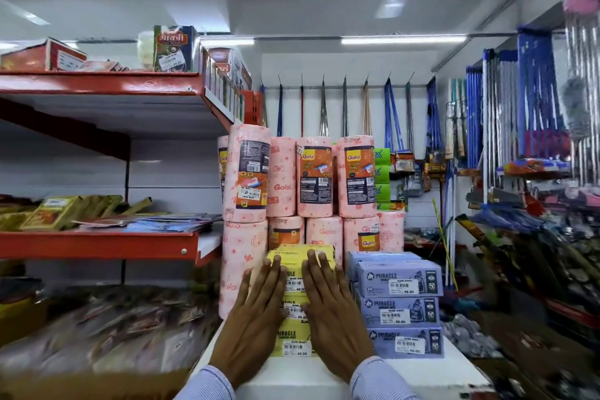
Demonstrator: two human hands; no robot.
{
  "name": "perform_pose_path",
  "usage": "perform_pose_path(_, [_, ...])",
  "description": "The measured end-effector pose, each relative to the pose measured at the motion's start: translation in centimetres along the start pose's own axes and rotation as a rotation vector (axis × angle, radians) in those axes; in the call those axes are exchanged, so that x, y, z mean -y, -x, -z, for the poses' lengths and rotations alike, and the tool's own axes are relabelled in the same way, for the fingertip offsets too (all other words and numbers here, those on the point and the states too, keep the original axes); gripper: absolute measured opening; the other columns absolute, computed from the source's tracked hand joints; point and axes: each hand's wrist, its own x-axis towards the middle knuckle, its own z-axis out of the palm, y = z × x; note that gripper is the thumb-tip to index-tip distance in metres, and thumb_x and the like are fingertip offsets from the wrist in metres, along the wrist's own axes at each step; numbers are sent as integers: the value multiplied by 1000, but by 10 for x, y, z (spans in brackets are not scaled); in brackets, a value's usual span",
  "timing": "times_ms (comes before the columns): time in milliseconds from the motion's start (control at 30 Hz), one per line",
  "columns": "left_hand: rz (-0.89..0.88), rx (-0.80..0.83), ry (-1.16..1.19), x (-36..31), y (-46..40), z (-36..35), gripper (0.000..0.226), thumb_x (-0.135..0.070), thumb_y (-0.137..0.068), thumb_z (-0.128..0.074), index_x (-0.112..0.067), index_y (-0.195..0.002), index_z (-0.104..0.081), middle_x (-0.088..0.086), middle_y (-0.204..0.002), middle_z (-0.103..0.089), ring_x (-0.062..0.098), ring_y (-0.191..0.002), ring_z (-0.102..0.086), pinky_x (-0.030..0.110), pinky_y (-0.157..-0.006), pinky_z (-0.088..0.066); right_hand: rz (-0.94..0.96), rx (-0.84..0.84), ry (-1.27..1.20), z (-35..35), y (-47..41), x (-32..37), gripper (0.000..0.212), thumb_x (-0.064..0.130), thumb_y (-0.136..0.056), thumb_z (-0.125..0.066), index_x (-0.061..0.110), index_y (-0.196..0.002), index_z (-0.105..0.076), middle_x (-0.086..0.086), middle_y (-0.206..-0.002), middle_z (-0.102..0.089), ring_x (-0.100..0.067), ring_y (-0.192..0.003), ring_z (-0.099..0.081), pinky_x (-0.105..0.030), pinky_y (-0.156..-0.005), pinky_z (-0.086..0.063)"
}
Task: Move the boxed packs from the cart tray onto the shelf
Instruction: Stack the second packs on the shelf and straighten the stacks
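A stack of yellow boxed packs [293, 338] stands on a white shelf surface [448, 367] in front of me. Both hands lie flat against the stack's front, fingers straight and pointing up. My left hand [256, 312] covers the left half, and my right hand [328, 305] covers the right half. Fingertips of both reach the top box's edge. Neither hand wraps around a box. To the right, touching the yellow stack, stands a stack of purple boxed packs [401, 305], three boxes high. No cart tray is in view.
Pink paper towel rolls [302, 178] are stacked two high directly behind the boxes. Red shelves [97, 243] with packets run along the left. Brooms and mops [532, 101] hang on the right and back walls. A cardboard box [97, 380] of packets sits lower left.
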Motion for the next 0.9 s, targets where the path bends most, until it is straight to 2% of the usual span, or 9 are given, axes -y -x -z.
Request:
perform_pose_path(67, [24, -11, 21, -8, -1, 4, 65, -40, -103, -26, -10, -157, -5, 11, -168, 1, 26, -155, -5, 49, -120, -6, 16, -2, -26, 5, 6, -5, 68, 29, -102, -39, 14, -158, -3, -2, -168, 4, -19, -155, 6, -41, -122, -3])
perform_pose_path(167, [-8, -63, 73, -34, -10, 11, 65, -38, -103, -29, -10, -157, -7, 9, -168, 2, 23, -155, 0, 48, -122, -4, 25, -44, -41, 19, 23, -21, 70, 23, -99, -40, 13, -158, -5, -4, -168, 2, -23, -155, 2, -42, -123, -2])
perform_pose_path(333, [-114, -95, 90, -102, -45, 20, 68, -33, -102, -36, -9, -157, -4, 10, -168, 4, 26, -155, 2, 46, -124, 1, -66, -124, -65, 40, 55, -79, 72, 16, -96, -42, 10, -158, -5, -6, -168, 2, -25, -155, -1, -43, -125, -3])
perform_pose_path(433, [-138, -84, 104, -134, -66, 14, 68, -32, -103, -36, -8, -157, -2, 11, -168, 4, 28, -155, 2, 47, -123, -3, -125, -148, -52, 48, 61, -113, 68, 21, -100, -38, 9, -157, -5, -7, -168, 2, -28, -155, 0, -44, -125, -1])
perform_pose_path(533, [-119, -59, 77, -154, -77, 4, 68, -33, -103, -35, -7, -157, -3, 13, -168, 3, 29, -154, 3, 52, -120, -9, -180, -158, -58, 50, 61, -133, 65, 26, -102, -33, 10, -158, -4, -8, -168, 1, -29, -155, 1, -45, -125, -1])
perform_pose_path(600, [-85, -53, 48, -162, -80, -4, 69, -33, -103, -37, -6, -157, -5, 13, -168, 3, 30, -154, 2, 54, -120, -8, -206, -161, -80, 48, 60, -140, 64, 26, -102, -30, 11, -158, -3, -6, -168, 2, -29, -155, 2, -46, -124, 1])
perform_pose_path(733, [-38, -52, 19, -171, -79, -19, 65, -33, -103, -32, -6, -157, -10, 13, -167, -3, 31, -154, -4, 48, -123, -2, -203, -156, -133, 40, 60, -148, 64, 22, -102, -31, 9, -157, -2, -5, -168, 5, -29, -155, 5, -45, -124, -1])
perform_pose_path(900, [10, -56, 44, -172, -76, -27, 62, -37, -105, -23, -7, -157, -8, 13, -167, -4, 28, -155, -2, 46, -123, -4, -169, -153, -183, 32, 62, -146, 67, 15, -101, -39, 9, -157, -3, -4, -168, 5, -30, -154, 7, -36, -125, -2])
